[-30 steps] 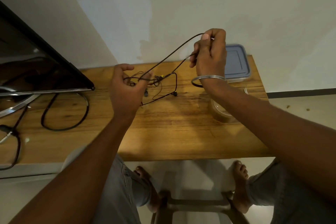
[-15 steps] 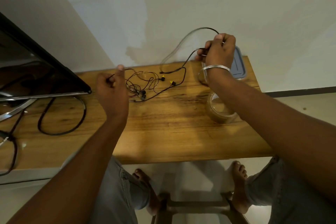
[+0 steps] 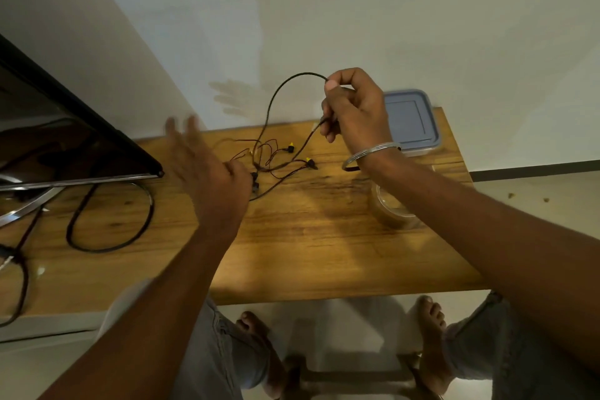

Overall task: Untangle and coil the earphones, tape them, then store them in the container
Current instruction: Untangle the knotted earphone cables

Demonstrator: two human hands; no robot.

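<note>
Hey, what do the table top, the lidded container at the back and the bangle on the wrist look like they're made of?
Table top: apparently wood or wood veneer, with visible grain, dark knots and a slight sheen. Container: likely plastic, with a matte grey-blue lid and moulded rim. Bangle: seemingly metal, silvery with bright polished highlights.

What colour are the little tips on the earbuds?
Yellow tips on the earbuds, seen in the head view.

Left hand [image 3: 207, 172] splayed, blurred — right hand [image 3: 355, 114] raised, pinching
</note>
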